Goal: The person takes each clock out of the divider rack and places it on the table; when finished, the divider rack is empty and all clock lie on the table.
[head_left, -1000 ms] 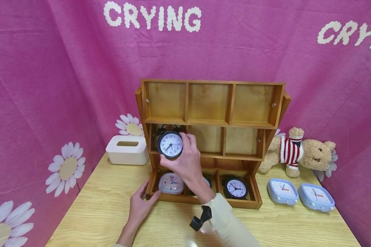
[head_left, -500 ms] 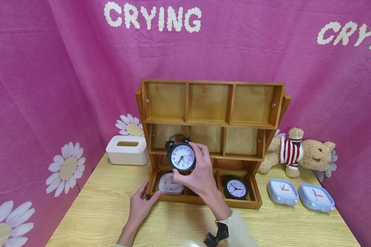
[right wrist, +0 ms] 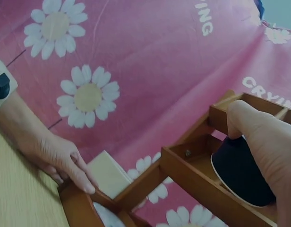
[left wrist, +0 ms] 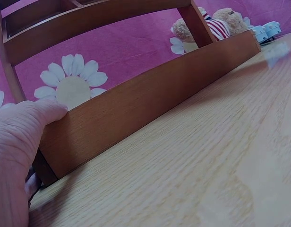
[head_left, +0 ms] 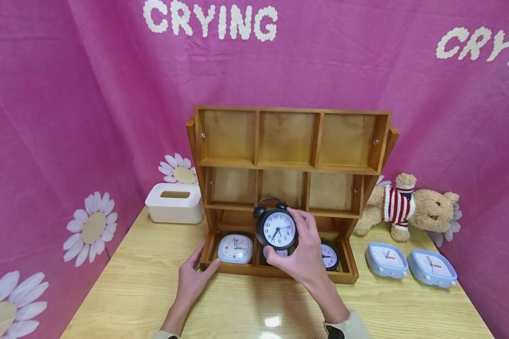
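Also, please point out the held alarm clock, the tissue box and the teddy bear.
Held alarm clock (head_left: 279, 228): head view, on its dial.
Tissue box (head_left: 175, 211): head view, on its front wall.
Teddy bear (head_left: 400, 205): head view, on its striped top.

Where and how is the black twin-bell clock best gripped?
Hold the black clock by the rim of its round case, probably from the right, as the right hand does: fingers on the upper right edge, thumb at the bottom. It is roughly upright, so this leaves the dial and top handle uncovered.
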Motion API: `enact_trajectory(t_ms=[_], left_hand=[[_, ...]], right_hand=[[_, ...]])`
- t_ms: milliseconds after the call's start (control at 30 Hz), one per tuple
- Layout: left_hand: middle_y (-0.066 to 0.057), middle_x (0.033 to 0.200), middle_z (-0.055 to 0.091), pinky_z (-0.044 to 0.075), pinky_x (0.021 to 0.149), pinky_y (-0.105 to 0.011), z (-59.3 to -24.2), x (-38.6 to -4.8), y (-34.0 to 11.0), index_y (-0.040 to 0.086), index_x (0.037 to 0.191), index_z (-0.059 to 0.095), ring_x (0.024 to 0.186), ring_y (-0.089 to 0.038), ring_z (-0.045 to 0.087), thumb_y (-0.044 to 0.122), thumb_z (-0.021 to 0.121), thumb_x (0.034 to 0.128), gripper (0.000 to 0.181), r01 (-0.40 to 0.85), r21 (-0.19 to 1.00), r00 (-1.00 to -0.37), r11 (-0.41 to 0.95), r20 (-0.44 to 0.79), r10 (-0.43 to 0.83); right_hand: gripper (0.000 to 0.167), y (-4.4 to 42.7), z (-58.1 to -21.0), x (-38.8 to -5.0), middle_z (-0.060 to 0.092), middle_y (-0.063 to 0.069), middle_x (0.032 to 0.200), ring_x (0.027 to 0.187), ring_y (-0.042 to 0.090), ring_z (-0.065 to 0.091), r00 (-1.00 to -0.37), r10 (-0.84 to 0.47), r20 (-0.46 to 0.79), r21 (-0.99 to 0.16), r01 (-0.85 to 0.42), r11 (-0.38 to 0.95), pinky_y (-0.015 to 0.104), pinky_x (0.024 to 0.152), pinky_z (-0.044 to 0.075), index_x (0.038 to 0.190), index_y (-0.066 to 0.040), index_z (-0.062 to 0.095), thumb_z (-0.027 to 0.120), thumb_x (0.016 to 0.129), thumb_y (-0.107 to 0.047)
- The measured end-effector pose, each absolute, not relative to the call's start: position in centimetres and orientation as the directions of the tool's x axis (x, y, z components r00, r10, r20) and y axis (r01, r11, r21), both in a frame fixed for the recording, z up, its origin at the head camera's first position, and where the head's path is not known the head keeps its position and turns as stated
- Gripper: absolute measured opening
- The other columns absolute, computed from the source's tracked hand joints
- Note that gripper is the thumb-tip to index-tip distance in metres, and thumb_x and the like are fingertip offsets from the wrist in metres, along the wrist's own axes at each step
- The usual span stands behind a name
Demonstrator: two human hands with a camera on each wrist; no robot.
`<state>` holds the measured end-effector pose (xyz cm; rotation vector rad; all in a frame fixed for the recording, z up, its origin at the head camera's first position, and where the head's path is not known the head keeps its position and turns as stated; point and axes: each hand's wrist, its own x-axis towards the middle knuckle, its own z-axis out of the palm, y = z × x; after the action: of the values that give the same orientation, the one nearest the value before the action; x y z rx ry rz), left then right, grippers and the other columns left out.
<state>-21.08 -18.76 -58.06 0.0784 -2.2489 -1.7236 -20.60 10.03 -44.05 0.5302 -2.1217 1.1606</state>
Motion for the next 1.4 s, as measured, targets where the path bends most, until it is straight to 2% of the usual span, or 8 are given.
enact_trajectory(t_ms=[133,267,533,800,933,1100,1233,1400], left_hand=[[-0.027,0.15,0.053,0.042,0.114,-0.05,-57.9,-21.2,-18.7,-0.003,0.149,0.053,0.141,-0.04,0.05,0.021,0.087,0.0866,0.075,0.132,0.951,-0.953,0.279,0.2,-0.229],[-0.026,0.15,0.053,0.042,0.115,-0.049,-58.0,-21.3,-18.6,-0.002,0.149,0.053,0.141,-0.04,0.05,0.02,0.087,0.0865,0.075,0.126,0.954,-0.955,0.273,0.191,-0.227],[-0.025,0.15,0.054,0.043,0.114,-0.048,-58.1,-21.4,-18.7,0.0,0.15,0.054,0.14,-0.039,0.051,0.022,0.087,0.0871,0.075,0.136,0.952,-0.955,0.275,0.2,-0.221],[-0.026,0.149,0.054,0.043,0.114,-0.05,-58.2,-21.2,-18.8,-0.001,0.15,0.054,0.14,-0.04,0.052,0.021,0.087,0.087,0.074,0.124,0.95,-0.955,0.286,0.192,-0.226],[-0.026,0.149,0.054,0.043,0.114,-0.05,-58.3,-21.2,-18.8,-0.001,0.149,0.054,0.139,-0.04,0.052,0.021,0.087,0.0869,0.074,0.12,0.949,-0.955,0.291,0.191,-0.228],[-0.026,0.15,0.054,0.042,0.115,-0.05,-58.3,-21.3,-18.8,-0.001,0.15,0.054,0.14,-0.041,0.051,0.021,0.087,0.087,0.074,0.118,0.95,-0.955,0.288,0.188,-0.229],[-0.026,0.15,0.053,0.042,0.115,-0.049,-58.2,-21.2,-18.8,-0.001,0.15,0.054,0.141,-0.04,0.05,0.021,0.087,0.087,0.074,0.122,0.953,-0.956,0.277,0.188,-0.225],[-0.026,0.15,0.053,0.041,0.116,-0.048,-58.2,-21.1,-18.7,-0.001,0.149,0.053,0.141,-0.04,0.05,0.022,0.087,0.0872,0.075,0.133,0.952,-0.956,0.277,0.197,-0.218]], right_hand=[[0.089,12.1,-44.6,-20.0,0.056,0.014,0.13,0.113,0.025,0.061,-0.696,-0.02,0.718,-0.575,-0.609,0.546,0.031,0.09,0.057,0.142,-0.005,0.059,0.089,0.061,-0.024],[0.089,14.4,-45.2,-19.6,0.057,0.017,0.129,0.112,0.024,0.058,-0.685,0.015,0.729,-0.573,-0.598,0.561,0.015,0.095,0.047,0.141,-0.003,0.06,0.089,0.059,-0.021],[0.091,19.1,-46.8,-18.7,0.059,0.02,0.126,0.111,0.022,0.054,-0.671,0.076,0.737,-0.571,-0.558,0.602,0.012,0.098,0.039,0.14,-0.002,0.062,0.09,0.055,-0.016],[0.094,23.7,-48.4,-16.6,0.06,0.021,0.119,0.114,0.005,0.048,-0.628,0.133,0.767,-0.555,-0.544,0.629,0.007,0.093,0.038,0.137,0.003,0.064,0.089,0.048,-0.012],[0.093,26.3,-48.9,-15.4,0.059,0.006,0.121,0.115,-0.001,0.047,-0.646,0.168,0.744,-0.58,-0.501,0.643,0.008,0.095,0.037,0.137,0.004,0.063,0.088,0.048,-0.009],[0.096,29.0,-49.9,-13.8,0.05,-0.018,0.126,0.112,-0.004,0.047,-0.686,0.211,0.696,-0.613,-0.415,0.672,0.001,0.093,0.037,0.139,0.002,0.063,0.09,0.047,-0.001],[0.095,31.0,-51.1,-12.9,0.048,-0.023,0.128,0.113,-0.007,0.047,-0.686,0.237,0.688,-0.616,-0.378,0.691,-0.001,0.089,0.037,0.138,0.005,0.063,0.09,0.047,0.001],[0.093,33.2,-52.5,-11.9,0.05,-0.028,0.125,0.112,-0.009,0.046,-0.688,0.295,0.663,-0.64,-0.317,0.7,0.0,0.085,0.034,0.136,0.003,0.065,0.089,0.046,0.002]])
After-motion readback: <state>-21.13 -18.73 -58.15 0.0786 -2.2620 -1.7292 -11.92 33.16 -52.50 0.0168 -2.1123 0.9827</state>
